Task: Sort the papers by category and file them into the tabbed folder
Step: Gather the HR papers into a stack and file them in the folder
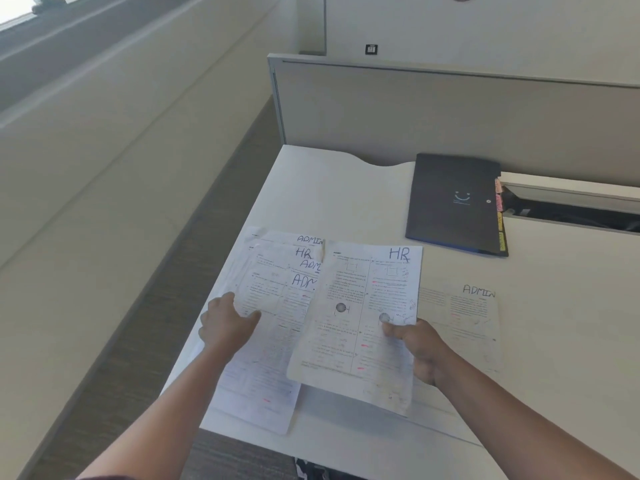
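The sorting had only just begun, and no filing looked done yet. The black folder (453, 202) lay shut on the white counter (339, 188), in the upper right part of the frame, with its colored tabs (499, 216) sticking out along its right edge. No paper could be seen going into it.

A messy stack of papers (263, 327) sat in the lower middle of the frame, a bit to the left. The pages in it were fanned out, and words like "ADMIN" and "HR" showed at their top corners. So those pages were mixed up and not sorted yet. The left hand (227, 325) rested on this stack with its fingers bent loosely, pressing down to keep the pages from sliding. It did not seem to grip any page.

The right hand (415, 344) pinched the right edge of one sheet marked "HR" (360, 317), thumb on top, and held it up a little over the stack.

One sheet marked "ADMIN" (464, 317) lay flat by itself at the right of the frame, just beside the lifted sheet. That looked like the start of one pile.

Most of the job was left: splitting the stack into piles, opening the folder, and slipping each pile behind its tab.
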{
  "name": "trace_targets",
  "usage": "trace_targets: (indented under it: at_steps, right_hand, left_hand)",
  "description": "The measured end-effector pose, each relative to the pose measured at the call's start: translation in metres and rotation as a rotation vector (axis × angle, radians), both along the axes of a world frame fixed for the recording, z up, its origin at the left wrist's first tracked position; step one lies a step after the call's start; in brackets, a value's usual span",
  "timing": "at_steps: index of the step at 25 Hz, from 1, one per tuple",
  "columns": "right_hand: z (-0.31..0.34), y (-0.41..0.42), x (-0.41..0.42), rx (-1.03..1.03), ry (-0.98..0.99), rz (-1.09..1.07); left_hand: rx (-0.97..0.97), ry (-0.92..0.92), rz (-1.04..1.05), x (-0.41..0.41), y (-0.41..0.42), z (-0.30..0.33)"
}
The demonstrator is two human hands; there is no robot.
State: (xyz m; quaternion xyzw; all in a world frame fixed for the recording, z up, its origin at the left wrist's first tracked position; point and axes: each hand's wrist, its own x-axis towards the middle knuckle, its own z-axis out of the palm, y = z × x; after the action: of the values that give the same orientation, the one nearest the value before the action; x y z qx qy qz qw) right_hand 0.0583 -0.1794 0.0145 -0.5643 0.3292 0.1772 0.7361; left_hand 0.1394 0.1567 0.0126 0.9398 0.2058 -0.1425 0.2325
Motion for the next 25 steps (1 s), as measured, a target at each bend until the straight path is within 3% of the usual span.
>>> trace_targets:
  at_steps: [6, 20, 25]
  right_hand:
    - [-0.007, 0.042, 0.013, 0.027, 0.008, 0.059]
    - [-0.036, 0.095, 0.036, -0.034, 0.104, 0.025]
    - [-0.037, 0.097, 0.04, -0.076, 0.112, 0.018]
  left_hand:
    - [0.019, 0.034, -0.021, 0.025, 0.026, -0.005]
    - [-0.255, -0.051, 0.071, 0.059, 0.056, -0.023]
    - [-0.258, -0.063, 0.077, 0.062, 0.052, -0.022]
